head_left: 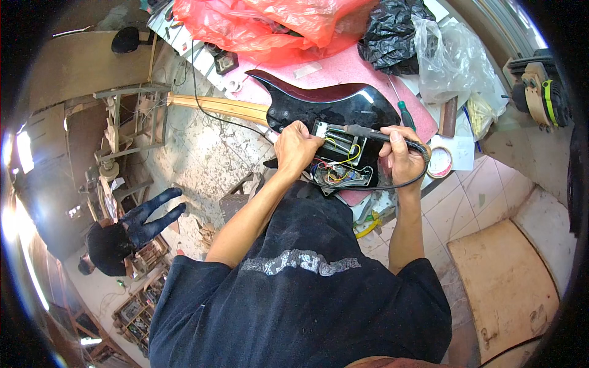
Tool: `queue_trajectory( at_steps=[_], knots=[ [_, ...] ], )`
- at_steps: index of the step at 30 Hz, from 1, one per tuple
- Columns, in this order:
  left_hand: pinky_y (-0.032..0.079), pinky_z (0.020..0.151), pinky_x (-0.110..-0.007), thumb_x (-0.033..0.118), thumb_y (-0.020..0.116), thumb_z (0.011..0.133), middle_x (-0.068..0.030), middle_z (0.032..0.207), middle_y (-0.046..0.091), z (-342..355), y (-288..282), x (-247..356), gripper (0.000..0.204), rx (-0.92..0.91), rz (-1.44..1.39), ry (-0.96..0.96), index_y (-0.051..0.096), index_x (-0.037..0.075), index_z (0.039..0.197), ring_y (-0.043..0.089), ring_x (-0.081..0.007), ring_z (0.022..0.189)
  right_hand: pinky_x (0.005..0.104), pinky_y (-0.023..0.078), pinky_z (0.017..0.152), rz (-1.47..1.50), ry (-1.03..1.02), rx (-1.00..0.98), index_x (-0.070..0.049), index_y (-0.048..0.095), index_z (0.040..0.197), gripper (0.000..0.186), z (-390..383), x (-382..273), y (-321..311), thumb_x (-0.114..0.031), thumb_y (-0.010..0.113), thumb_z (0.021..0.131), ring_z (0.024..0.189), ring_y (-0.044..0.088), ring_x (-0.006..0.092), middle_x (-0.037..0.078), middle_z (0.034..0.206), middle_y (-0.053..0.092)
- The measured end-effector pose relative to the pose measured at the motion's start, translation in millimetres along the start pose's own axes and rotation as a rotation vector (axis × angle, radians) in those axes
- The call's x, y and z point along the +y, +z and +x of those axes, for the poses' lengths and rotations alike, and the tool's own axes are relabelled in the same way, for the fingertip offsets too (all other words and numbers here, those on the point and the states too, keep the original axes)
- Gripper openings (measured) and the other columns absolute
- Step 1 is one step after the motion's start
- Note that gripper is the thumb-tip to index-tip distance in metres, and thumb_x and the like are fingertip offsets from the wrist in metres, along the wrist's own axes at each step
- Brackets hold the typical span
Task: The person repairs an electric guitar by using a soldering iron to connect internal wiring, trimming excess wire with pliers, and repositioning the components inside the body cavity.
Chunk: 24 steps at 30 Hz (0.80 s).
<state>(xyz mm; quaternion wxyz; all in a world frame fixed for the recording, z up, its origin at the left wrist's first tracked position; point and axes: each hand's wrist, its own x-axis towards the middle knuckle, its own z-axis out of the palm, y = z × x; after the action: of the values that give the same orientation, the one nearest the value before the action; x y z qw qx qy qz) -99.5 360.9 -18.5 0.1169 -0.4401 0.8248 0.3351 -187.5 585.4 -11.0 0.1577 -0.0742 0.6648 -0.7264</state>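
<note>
An electric guitar [343, 95] lies back side up on the table, its dark glossy body in front of me and its pale wooden neck [218, 105] running off to the left. In its back are open cavities with springs and a tangle of yellow and red wires [338, 173]. My right hand [402, 158] grips a soldering iron [366, 131], whose tip end points left over the spring cavity. Its black cable loops below that hand. My left hand [298, 147] is closed in a pinch at the cavity's left edge; what its fingertips hold is hidden.
Beneath the guitar lies a pink foam sheet [423, 116]. Red plastic bags [270, 27], a black bag [396, 37] and a clear bag [454, 61] crowd the far side. A green-handled screwdriver [405, 115] and tape roll [439, 162] sit right. Another person [113, 245] is at far left.
</note>
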Motion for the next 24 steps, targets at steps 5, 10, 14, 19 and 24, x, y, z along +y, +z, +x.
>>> queue_trajectory(
  at_steps=[5, 10, 14, 19, 24],
  knots=[
    [0.052, 0.076, -0.047, 0.025, 0.079, 0.067, -0.0207, 0.073, 0.068, -1, -2, 2, 0.031, 0.0, 0.016, 0.006, 0.055, 0.006, 0.072, 0.068, -0.0409, 0.077, 0.0228, 0.039, 0.045, 0.001, -0.014, -0.011, 0.003, 0.074, 0.103, 0.025, 0, -3, 0, -0.018, 0.062, 0.102, 0.05, 0.052, 0.0055, 0.004, 0.064, 0.065],
    [0.051, 0.063, -0.04, 0.024, 0.084, 0.066, -0.0125, 0.063, 0.065, 2, 3, -4, 0.041, 0.063, 0.031, 0.069, 0.047, 0.008, 0.063, 0.063, -0.0231, 0.061, 0.0229, 0.039, 0.046, -0.003, -0.002, -0.026, 0.003, 0.074, 0.103, 0.025, 0, -5, 3, -0.019, 0.062, 0.102, 0.05, 0.052, 0.0055, 0.004, 0.064, 0.065],
    [0.051, 0.064, -0.04, 0.023, 0.084, 0.067, -0.0129, 0.064, 0.065, 1, 1, 0, 0.04, 0.048, 0.066, 0.069, 0.047, 0.008, 0.063, 0.064, -0.0236, 0.063, 0.0229, 0.039, 0.046, -0.003, 0.004, -0.021, 0.003, 0.074, 0.103, 0.026, 1, -6, 2, -0.019, 0.062, 0.102, 0.05, 0.052, 0.0057, 0.004, 0.064, 0.065],
    [0.051, 0.065, -0.041, 0.023, 0.082, 0.067, -0.0127, 0.064, 0.064, 2, 3, -4, 0.038, 0.046, 0.04, 0.089, 0.048, 0.008, 0.065, 0.064, -0.0247, 0.063, 0.0232, 0.038, 0.047, -0.017, -0.017, -0.019, 0.003, 0.074, 0.103, 0.026, 2, -4, 1, -0.019, 0.062, 0.102, 0.052, 0.052, 0.0056, 0.003, 0.064, 0.064],
    [0.052, 0.065, -0.041, 0.022, 0.082, 0.068, -0.0135, 0.065, 0.065, 0, 4, -6, 0.033, 0.052, 0.053, 0.084, 0.052, 0.007, 0.069, 0.064, -0.0253, 0.063, 0.0224, 0.036, 0.046, -0.054, 0.02, 0.007, 0.002, 0.074, 0.104, 0.024, 1, -10, 4, -0.018, 0.062, 0.101, 0.05, 0.05, 0.0048, 0.003, 0.065, 0.065]
  ],
)
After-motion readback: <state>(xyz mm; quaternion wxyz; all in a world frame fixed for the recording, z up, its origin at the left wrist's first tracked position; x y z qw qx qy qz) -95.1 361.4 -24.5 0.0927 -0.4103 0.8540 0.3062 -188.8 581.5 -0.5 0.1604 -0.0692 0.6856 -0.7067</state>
